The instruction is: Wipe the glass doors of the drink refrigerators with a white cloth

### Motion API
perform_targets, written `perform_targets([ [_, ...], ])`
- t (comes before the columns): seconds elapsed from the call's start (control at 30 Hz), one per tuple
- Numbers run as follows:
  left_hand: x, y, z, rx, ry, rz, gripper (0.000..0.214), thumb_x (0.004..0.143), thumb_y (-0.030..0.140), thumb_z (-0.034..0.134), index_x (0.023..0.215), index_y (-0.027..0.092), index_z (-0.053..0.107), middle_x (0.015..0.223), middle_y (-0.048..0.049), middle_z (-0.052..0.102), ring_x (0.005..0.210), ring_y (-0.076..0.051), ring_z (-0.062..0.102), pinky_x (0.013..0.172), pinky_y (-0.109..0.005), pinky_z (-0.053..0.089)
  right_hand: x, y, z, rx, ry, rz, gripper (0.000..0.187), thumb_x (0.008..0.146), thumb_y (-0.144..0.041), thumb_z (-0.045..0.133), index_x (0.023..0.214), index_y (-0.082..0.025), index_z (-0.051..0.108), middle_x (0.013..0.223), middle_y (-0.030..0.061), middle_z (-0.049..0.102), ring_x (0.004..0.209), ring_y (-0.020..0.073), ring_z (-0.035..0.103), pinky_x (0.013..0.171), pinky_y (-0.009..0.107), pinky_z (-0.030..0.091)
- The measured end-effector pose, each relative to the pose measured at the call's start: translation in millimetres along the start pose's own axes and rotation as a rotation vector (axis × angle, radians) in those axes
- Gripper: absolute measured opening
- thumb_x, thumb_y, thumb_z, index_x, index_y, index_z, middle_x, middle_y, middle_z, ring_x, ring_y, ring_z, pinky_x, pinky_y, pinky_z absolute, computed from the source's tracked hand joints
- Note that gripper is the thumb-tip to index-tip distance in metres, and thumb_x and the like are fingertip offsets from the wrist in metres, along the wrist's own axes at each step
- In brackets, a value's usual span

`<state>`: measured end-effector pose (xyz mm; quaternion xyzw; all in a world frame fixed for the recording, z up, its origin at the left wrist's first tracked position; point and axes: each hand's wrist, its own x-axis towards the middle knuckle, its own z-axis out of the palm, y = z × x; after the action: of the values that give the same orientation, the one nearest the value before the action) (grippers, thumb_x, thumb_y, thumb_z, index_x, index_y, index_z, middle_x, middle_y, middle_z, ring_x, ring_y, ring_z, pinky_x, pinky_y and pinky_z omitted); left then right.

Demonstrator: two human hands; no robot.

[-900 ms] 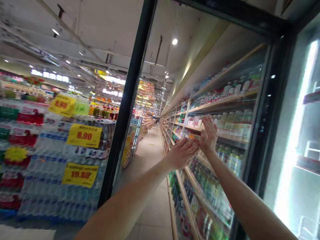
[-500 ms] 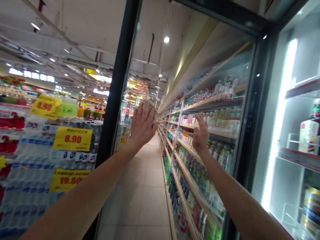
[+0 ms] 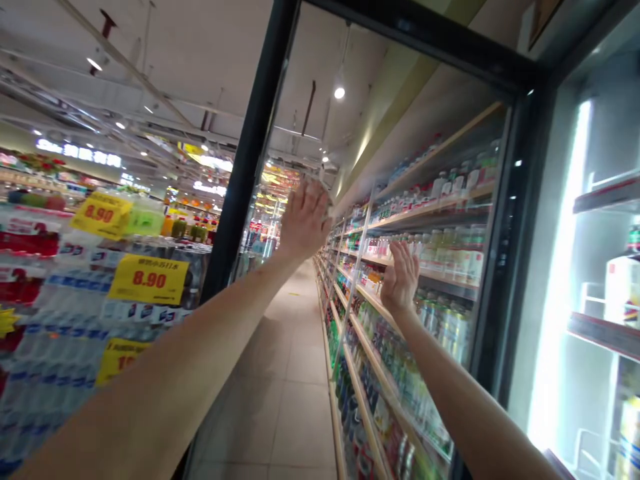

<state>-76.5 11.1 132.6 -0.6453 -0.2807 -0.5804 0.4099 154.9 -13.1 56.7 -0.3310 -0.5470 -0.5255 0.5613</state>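
Observation:
An open glass cooler door with a black frame (image 3: 246, 167) stands in front of me. My left hand (image 3: 303, 220) is raised high against the glass, fingers pressed over a small pale cloth (image 3: 327, 200) that peeks out past the fingertips. Lower and to the right, my right hand (image 3: 400, 279) lies flat on the same pane with its fingers stretched upward and nothing in it. Both forearms reach forward from the bottom of the view.
Shrink-wrapped bottle packs with yellow price tags (image 3: 149, 279) are stacked at left. Long shelves of drinks (image 3: 430, 200) show through the glass along a tiled aisle (image 3: 295, 373). The lit cooler interior with a bottle (image 3: 620, 283) is at right.
My left hand moved away from the right hand, up and to the left across the glass with the cloth under it. The right hand stayed on the pane, slightly lower.

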Motion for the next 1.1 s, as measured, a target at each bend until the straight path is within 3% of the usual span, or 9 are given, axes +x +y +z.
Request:
perform_targets([
  [0.13,-38,53,15.2,-0.048,-0.183,0.536,0.046,0.088,0.033,0.038,0.130,0.017,0.041,0.145,-0.0096,0.034,0.136,-0.025,0.024,0.111,-0.044,0.022,2,1,-2,-0.003,-0.004,0.001,0.046,0.088,-0.026,0.027,0.131,-0.020,0.044,0.130,0.0104,0.052,0.129,0.0212,0.039,0.106,0.046,0.026],
  [0.2,-43,65,17.5,-0.073,-0.237,0.631,0.045,0.089,0.032,0.037,0.132,0.018,0.040,0.146,-0.0064,0.034,0.136,-0.023,0.024,0.112,-0.043,0.021,4,5,-5,-0.021,-0.045,-0.004,0.046,0.088,-0.027,0.028,0.130,-0.019,0.045,0.131,0.0110,0.052,0.130,0.0209,0.038,0.106,0.045,0.026],
  [0.37,3,39,2.4,-0.062,-0.174,0.189,0.052,0.087,0.036,0.037,0.135,0.014,0.035,0.149,-0.0103,0.026,0.138,-0.030,0.016,0.112,-0.052,0.014,2,17,-23,-0.190,-0.232,0.015,0.046,0.087,-0.033,0.032,0.131,-0.022,0.044,0.141,0.0108,0.040,0.135,0.0242,0.028,0.107,0.053,0.018],
  [0.5,17,38,1.5,-0.088,-0.172,0.069,0.057,0.085,0.033,0.042,0.138,0.016,0.029,0.151,-0.0092,0.017,0.140,-0.028,0.007,0.114,-0.050,0.007,-1,22,-30,-0.275,-0.239,0.128,0.052,0.090,-0.038,0.028,0.137,-0.019,0.034,0.146,0.0121,0.031,0.137,0.0243,0.022,0.108,0.055,0.014],
  [0.7,-99,104,14.3,-0.230,-0.455,0.511,0.053,0.090,0.028,0.031,0.140,0.015,0.021,0.150,-0.0041,0.020,0.140,-0.026,0.002,0.112,-0.054,0.011,-2,23,-26,-0.316,-0.202,0.280,0.053,0.095,-0.038,0.018,0.139,-0.009,0.025,0.147,0.0143,0.025,0.137,0.0200,0.017,0.109,0.051,0.012],
  [0.8,-139,107,9.8,-0.306,-0.561,0.625,0.050,0.090,0.025,0.031,0.139,0.017,0.025,0.151,-0.0037,0.022,0.140,-0.021,0.008,0.114,-0.048,0.012,0,20,-26,-0.345,-0.166,0.353,0.049,0.097,-0.033,0.021,0.139,-0.009,0.025,0.147,0.0133,0.026,0.136,0.0184,0.020,0.110,0.047,0.013],
  [0.9,-118,76,-0.1,-0.273,-0.511,0.521,0.050,0.089,0.029,0.033,0.138,0.017,0.026,0.151,-0.0045,0.022,0.140,-0.025,0.009,0.113,-0.054,0.009,2,17,-28,-0.358,-0.160,0.371,0.049,0.097,-0.033,0.023,0.138,-0.006,0.027,0.146,0.0149,0.028,0.136,0.0209,0.021,0.109,0.048,0.014],
  [1.0,-73,39,-9.0,-0.117,-0.305,0.222,0.056,0.088,0.038,0.035,0.139,0.019,0.023,0.153,-0.0021,0.011,0.140,-0.026,0.002,0.113,-0.052,0.002,4,15,-29,-0.382,-0.195,0.362,0.055,0.097,-0.037,0.009,0.137,-0.004,0.029,0.145,0.0158,0.030,0.136,0.0222,0.020,0.108,0.049,0.017],
  [1.1,-68,34,-11.2,-0.088,-0.290,0.192,0.056,0.089,0.042,0.031,0.141,0.023,0.022,0.153,0.0001,0.010,0.140,-0.023,-0.001,0.115,-0.044,0.000,4,15,-30,-0.396,-0.193,0.361,0.051,0.098,-0.034,0.015,0.136,-0.005,0.031,0.145,0.0151,0.032,0.135,0.0216,0.022,0.108,0.045,0.018],
])
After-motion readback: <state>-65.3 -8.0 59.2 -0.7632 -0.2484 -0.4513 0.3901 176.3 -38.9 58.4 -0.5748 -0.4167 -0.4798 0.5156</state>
